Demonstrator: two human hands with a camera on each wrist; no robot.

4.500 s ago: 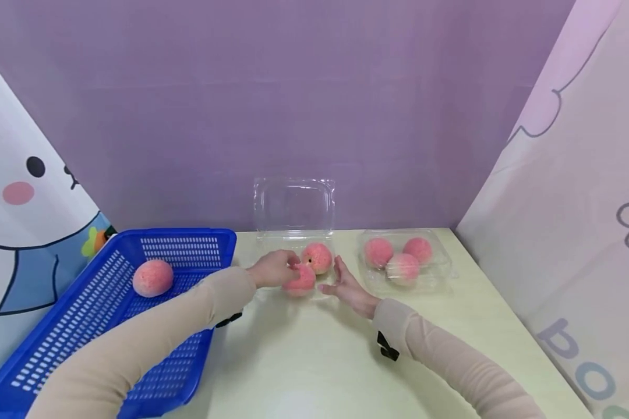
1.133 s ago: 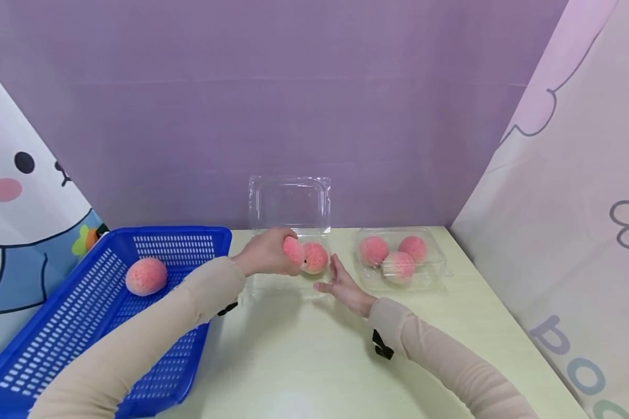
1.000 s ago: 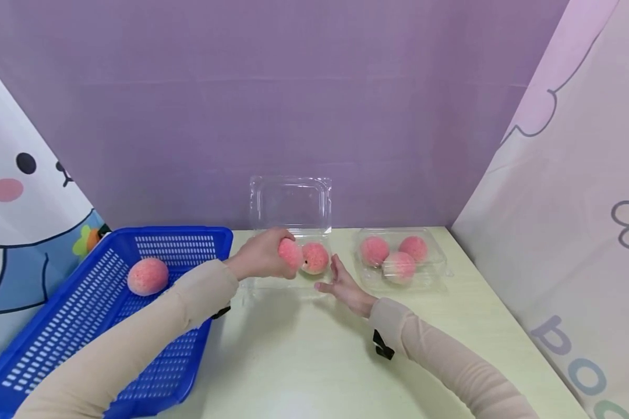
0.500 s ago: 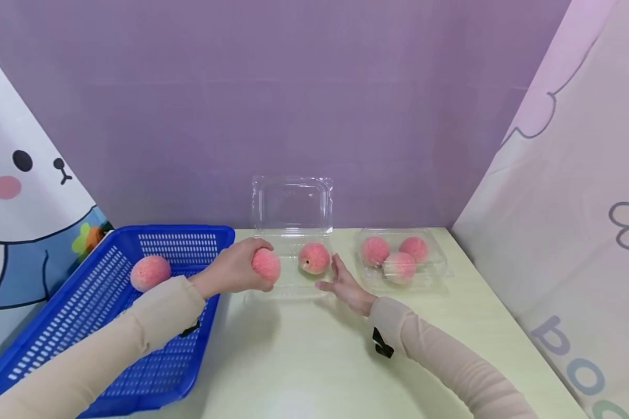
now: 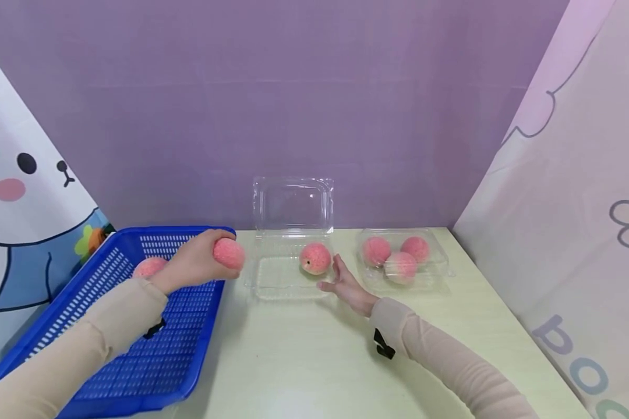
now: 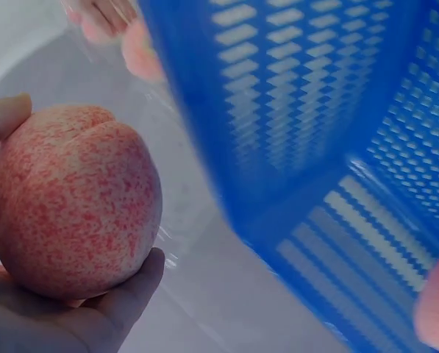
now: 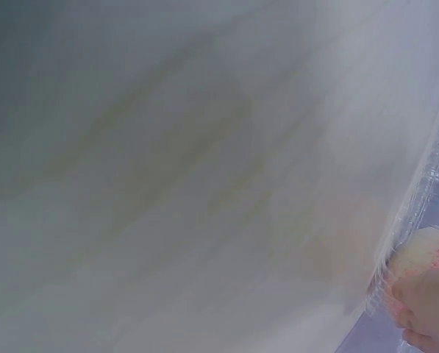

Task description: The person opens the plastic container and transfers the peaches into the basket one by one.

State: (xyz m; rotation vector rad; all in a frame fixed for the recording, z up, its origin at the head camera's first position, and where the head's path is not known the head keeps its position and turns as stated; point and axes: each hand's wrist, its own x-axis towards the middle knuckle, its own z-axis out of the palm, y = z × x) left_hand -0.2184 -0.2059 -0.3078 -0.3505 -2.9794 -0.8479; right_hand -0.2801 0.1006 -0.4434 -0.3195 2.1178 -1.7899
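My left hand grips a pink peach above the right rim of the blue basket. In the left wrist view, thumb and fingers curl round that peach, and the basket wall stands beside it. A clear plastic clamshell box stands with its lid up near the back edge; one peach sits in its right half. Beside the box's right side is my right hand, fingers extended and thumb apart. Whether it touches the plastic is unclear. Another peach lies in the basket, partly hidden by my left hand.
To the right stands a second clear box with three peaches inside, its lid down. A purple curtain hangs behind the table. Printed side curtains border both sides.
My left hand has lifted one peach out of the open clamshell box and carried it left to the basket's rim. The other peach stays in the box; my right hand has hardly moved.
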